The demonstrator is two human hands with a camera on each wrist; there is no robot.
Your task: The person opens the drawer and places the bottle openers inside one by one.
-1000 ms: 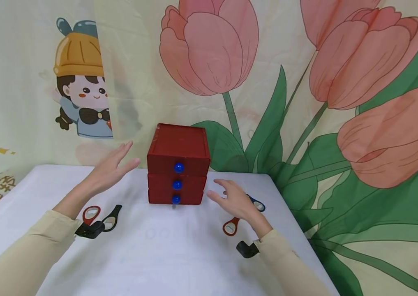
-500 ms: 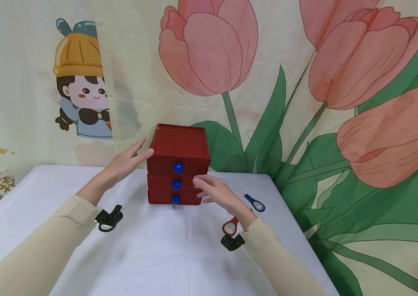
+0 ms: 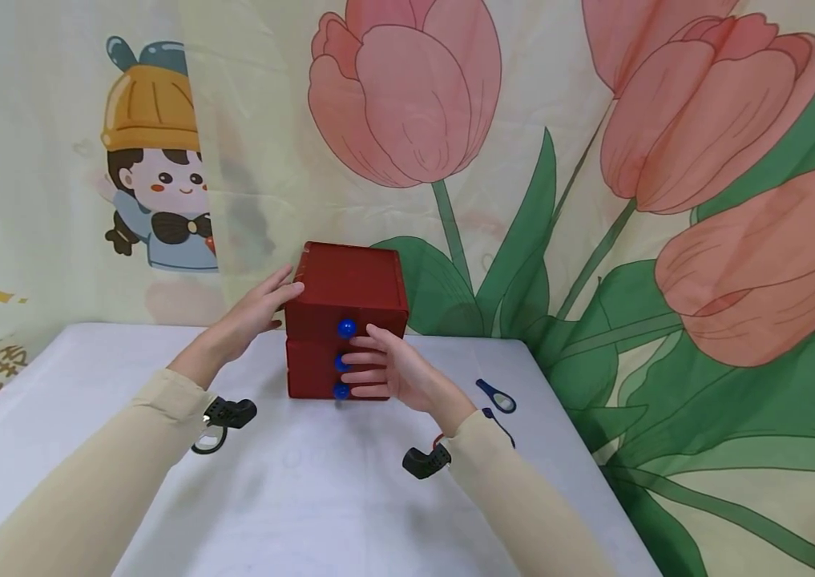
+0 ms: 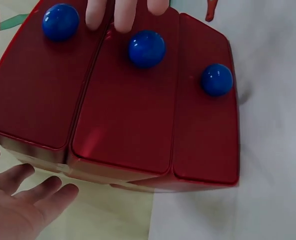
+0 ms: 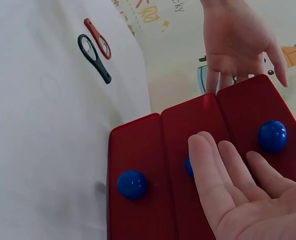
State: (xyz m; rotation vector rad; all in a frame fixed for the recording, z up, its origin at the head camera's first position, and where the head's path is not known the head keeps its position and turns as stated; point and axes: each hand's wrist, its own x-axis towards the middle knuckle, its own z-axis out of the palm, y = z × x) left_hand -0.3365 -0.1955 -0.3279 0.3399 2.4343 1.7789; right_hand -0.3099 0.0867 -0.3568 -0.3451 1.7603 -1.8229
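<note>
A red box of three stacked drawers (image 3: 353, 276) stands at the back of the table, all drawers closed, each with a round blue knob (image 4: 147, 48). My left hand (image 3: 244, 320) is at its left side, fingers extended; whether it touches the box I cannot tell. My right hand (image 3: 400, 365) hovers before the drawer fronts with loosely extended fingers, partly covering the middle knob. No knob is gripped. In the right wrist view the bottom knob (image 5: 132, 184) shows fully, left of my right fingers (image 5: 210, 180).
Small oval-headed tools with handles lie on the white table: a black one (image 5: 94, 57) and a red one (image 5: 98, 39) at left, a dark blue one (image 3: 497, 397) at right. A red one at right is mostly hidden by my sleeve. A printed cloth (image 3: 407, 104) hangs behind.
My left hand has moved right, up to the box's left side. My right hand has moved left from beside the box to before its knobs. The box stays put.
</note>
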